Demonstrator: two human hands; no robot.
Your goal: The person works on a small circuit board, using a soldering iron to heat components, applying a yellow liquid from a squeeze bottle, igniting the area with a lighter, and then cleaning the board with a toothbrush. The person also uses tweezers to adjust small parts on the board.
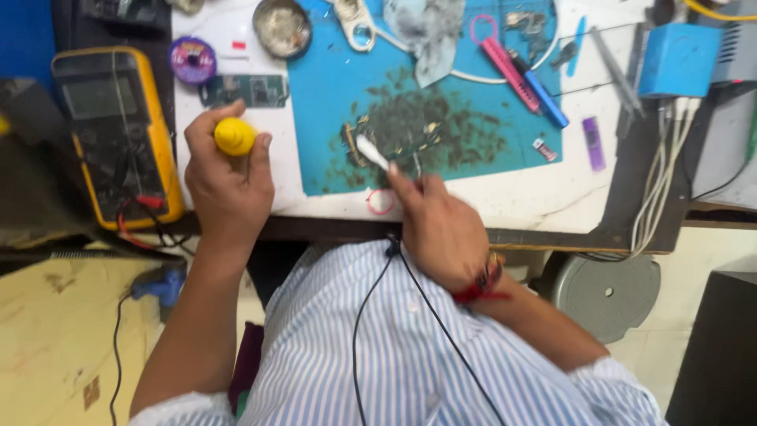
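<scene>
White bench (520, 207) with blue mat (339, 102), yellow meter (118, 130) at its left edge: left hand (229, 177) closed around yellow bottle (234, 136) beside the mat, right hand (438, 229) pinching white brush (372, 151), tip on dark debris (441, 130) mid-mat.

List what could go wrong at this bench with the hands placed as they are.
1. The right hand holds a white brush over the small dark part on the blue mat; a hard stroke might flick it off the mat.
2. The left hand grips a yellow-capped bottle above the table; if tipped, it could drip onto the green circuit board.
3. The black cable hanging by the right wrist may snag.
</scene>
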